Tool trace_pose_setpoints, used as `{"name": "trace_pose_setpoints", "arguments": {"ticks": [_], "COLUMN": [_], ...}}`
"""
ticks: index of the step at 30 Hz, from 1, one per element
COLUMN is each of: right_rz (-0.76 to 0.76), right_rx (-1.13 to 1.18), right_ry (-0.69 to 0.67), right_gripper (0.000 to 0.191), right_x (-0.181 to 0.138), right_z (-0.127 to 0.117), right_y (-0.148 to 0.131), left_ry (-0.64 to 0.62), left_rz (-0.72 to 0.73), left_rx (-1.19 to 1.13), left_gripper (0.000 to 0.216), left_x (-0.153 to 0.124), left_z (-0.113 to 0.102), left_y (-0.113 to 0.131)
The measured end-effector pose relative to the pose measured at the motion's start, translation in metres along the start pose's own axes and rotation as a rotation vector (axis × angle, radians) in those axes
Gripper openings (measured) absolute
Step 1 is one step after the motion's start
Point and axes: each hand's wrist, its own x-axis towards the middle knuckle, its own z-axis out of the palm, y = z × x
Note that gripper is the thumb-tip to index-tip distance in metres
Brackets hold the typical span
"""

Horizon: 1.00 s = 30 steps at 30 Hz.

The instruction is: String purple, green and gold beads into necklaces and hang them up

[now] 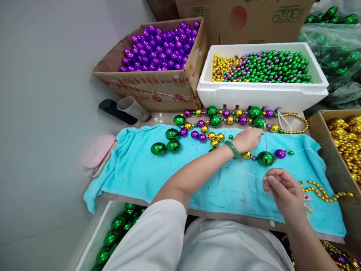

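My left hand [247, 138], with a green bangle [232, 149] on the wrist, reaches over the turquoise towel [158, 177] with its fingers closed on a small bead among loose beads. My right hand [283, 192] pinches a thin needle [266, 150] that stands upright. White thread runs from it across the towel. Just above my right hand lies a short strung run with a big green bead [265, 158], a purple bead [280, 153] and small beads. Three loose green balls [166, 143] lie at the towel's left.
A cardboard box of purple beads [163, 49] stands at the back left, a white foam box of gold, green and purple beads [262, 67] beside it. A finished bead string [225, 118] lies behind the towel. A box of gold beads [346, 143] is at right, green balls [115, 229] below left.
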Motion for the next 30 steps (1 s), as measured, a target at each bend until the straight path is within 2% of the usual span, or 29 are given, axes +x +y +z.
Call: {"name": "trace_pose_setpoints", "arguments": {"ticks": [2, 4, 6, 8, 13, 30], "right_rz": [0.0, 0.007, 0.017, 0.03, 0.072, 0.094], "right_rx": [-0.038, -0.074, -0.111, -0.143, -0.196, -0.233], "right_ry": [0.048, 0.075, 0.078, 0.068, 0.031, 0.022], "right_gripper": [0.012, 0.013, 0.015, 0.016, 0.017, 0.019], "right_x": [0.001, 0.002, 0.003, 0.005, 0.008, 0.01], "right_z": [-0.001, 0.001, 0.005, 0.009, 0.016, 0.019], "right_y": [0.0, 0.0, 0.0, 0.002, 0.004, -0.002], "left_ry": [0.145, 0.195, 0.237, 0.279, 0.36, 0.429], "left_rz": [-0.164, -0.262, -0.316, -0.354, -0.397, -0.312], "left_rx": [-0.511, -1.014, -1.327, -1.467, -1.524, -1.402], "left_gripper": [0.019, 0.022, 0.02, 0.019, 0.019, 0.023], "left_x": [-0.013, -0.031, -0.051, -0.068, -0.087, -0.091], "left_z": [-0.019, -0.038, -0.051, -0.058, -0.058, -0.059], "left_y": [0.001, 0.002, 0.003, 0.002, -0.001, -0.009]}}
